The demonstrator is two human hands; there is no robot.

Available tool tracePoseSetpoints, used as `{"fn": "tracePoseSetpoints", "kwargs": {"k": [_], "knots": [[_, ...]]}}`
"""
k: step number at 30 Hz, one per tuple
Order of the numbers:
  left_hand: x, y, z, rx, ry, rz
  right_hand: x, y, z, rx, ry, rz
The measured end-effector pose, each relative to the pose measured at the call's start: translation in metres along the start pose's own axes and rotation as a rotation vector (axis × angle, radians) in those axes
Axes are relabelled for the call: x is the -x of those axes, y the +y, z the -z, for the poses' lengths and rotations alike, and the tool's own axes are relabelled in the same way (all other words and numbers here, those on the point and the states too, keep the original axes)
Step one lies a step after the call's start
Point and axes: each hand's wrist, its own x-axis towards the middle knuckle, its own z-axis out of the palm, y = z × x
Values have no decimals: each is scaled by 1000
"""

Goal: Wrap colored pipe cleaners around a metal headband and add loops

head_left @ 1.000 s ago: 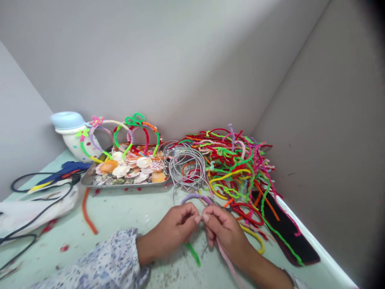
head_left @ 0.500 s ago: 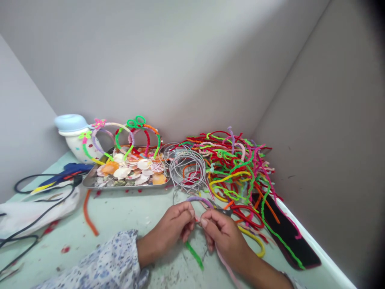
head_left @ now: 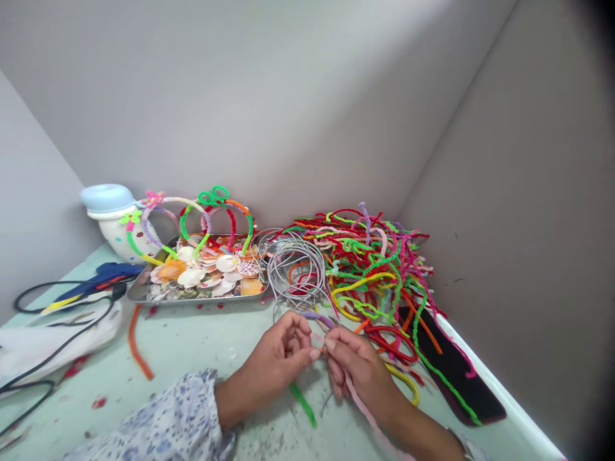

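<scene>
My left hand [head_left: 271, 362] is curled, with its thumb stretched across to the fingertips of my right hand [head_left: 358, 365]. What its bent fingers hold, if anything, is hidden. Thumb and forefinger of my right hand pinch a pink pipe cleaner [head_left: 369, 419], whose long tail hangs down past the palm. A purple fuzzy strip [head_left: 317, 315] arcs just behind both hands; its ends are out of sight. Below the left palm a green pipe cleaner [head_left: 303, 404] sticks out.
Behind stands a metal tray [head_left: 196, 299] of seashells [head_left: 192, 276] with fuzzy headbands [head_left: 185, 200]. Coiled wire [head_left: 296, 266] and a heap of pipe cleaners [head_left: 369, 256] lie to its right, near a black flat object [head_left: 451, 374]. Cables [head_left: 62, 349] and a white bottle [head_left: 125, 234] are at left.
My left thumb has straightened toward the right fingertips, and a gap has opened between it and the forefinger. My right hand keeps its pinch. The whole view has shifted slightly.
</scene>
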Motion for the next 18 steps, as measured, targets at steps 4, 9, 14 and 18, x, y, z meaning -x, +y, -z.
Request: {"fn": "tracePoseSetpoints", "kwargs": {"k": [4, 9, 14, 18], "knots": [[-1, -2, 0, -57, 53, -25, 1, -2, -1, 11, -28, -2], [-2, -2, 1, -169, 90, 0, 3, -5, -3, 55, -52, 2], [0, 3, 1, -256, 115, -36, 3, -6, -4, 74, -60, 1], [2, 6, 1, -287, 110, -41, 3, -2, -3, 87, -57, 12]]}}
